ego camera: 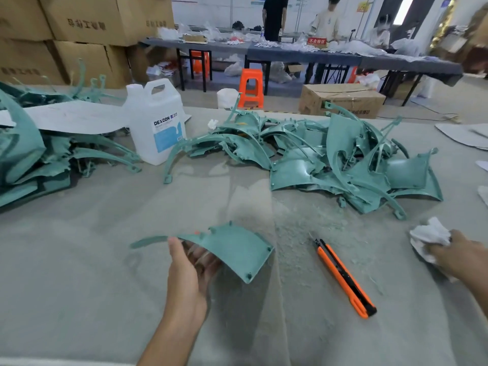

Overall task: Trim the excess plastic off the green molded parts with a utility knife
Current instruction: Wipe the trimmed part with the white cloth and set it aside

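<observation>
A green part (237,247) is gripped by the left hand (184,270), a rag (429,237) by the right hand (459,257). The utility knife (344,278) is left unheld at the part's 3 o'clock. The pile (343,159) at 1 o'clock is judged untrimmed.

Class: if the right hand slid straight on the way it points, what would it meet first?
Likely the near edge of the pile of green parts. Between it and the right hand with its rag only table shows, though depth is unclear.
</observation>
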A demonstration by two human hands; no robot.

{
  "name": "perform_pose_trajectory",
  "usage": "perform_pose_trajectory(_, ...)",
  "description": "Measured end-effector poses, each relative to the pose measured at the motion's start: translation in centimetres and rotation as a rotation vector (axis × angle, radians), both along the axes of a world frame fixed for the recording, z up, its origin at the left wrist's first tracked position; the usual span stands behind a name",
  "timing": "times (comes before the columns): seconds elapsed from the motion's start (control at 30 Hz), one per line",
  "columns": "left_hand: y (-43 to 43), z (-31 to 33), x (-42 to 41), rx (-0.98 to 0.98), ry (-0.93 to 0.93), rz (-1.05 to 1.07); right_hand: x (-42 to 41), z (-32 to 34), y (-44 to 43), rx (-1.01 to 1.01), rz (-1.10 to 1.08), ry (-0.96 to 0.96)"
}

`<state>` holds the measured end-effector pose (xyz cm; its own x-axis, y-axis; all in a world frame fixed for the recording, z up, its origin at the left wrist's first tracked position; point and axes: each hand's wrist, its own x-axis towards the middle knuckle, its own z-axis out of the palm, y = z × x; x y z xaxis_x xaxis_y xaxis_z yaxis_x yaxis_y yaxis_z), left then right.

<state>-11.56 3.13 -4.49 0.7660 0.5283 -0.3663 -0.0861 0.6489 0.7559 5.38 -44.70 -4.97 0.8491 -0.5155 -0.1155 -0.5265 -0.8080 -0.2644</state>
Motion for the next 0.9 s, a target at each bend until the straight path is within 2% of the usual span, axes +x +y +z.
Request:
perform_pose_trajectory(0.07,0.1,0.1,0.1,0.008,0.018,-0.092,-1.0,0.7,1.4,0.014,0.016,-0.046)
perform_pose_trajectory(0.13,-0.1,0.3,0.2,0.020,0.041,-0.208,-2.4,2.0,4.1,0.023,0.085,-0.196)
perform_pose_trajectory(0.27,-0.5,0.8,0.2,-0.076,0.050,-0.306,-5.3,5.4,11.7,0.103,0.335,-0.437)
perform_pose_trajectory(0.4,-0.8,1.9,-0.8,-0.097,-0.076,-0.460,-9.3,8.3,21.3,0.371,0.654,-0.486)
perform_pose_trajectory(0.47,-1.7,3.0,-1.5,-0.152,-0.160,-0.529,-11.3,7.8,25.8,0.463,0.727,-0.467)
perform_pose_trajectory(0.53,-3.0,4.0,-2.0,-0.199,-0.197,-0.547,-14.4,6.4,29.9,0.516,0.723,-0.495)
perform_pose_trajectory(0.6,-3.6,4.8,-2.0,-0.126,-0.135,-0.511,-17.8,4.8,33.4,0.562,0.757,-0.589)
perform_pose_trajectory(0.67,-3.2,4.9,-1.9,0.011,-0.032,-0.475,-20.9,4.0,35.5,0.616,0.899,-0.623)
perform_pose_trajectory(0.73,-2.4,4.8,-1.9,-0.010,-0.017,-0.452,-21.5,3.6,35.4,0.616,1.022,-0.659)
perform_pose_trajectory(0.77,-2.1,4.7,-1.9,-0.049,-0.074,-0.448,-20.6,3.5,34.7,0.593,1.014,-0.673)
perform_pose_trajectory(0.87,-2.3,5.1,-2.5,-0.113,-0.309,-0.483,-17.0,3.2,32.2,0.583,0.659,-0.565)
perform_pose_trajectory(0.9,-2.6,5.1,-2.6,-0.080,-0.325,-0.499,-16.8,3.1,32.2,0.602,0.630,-0.558)
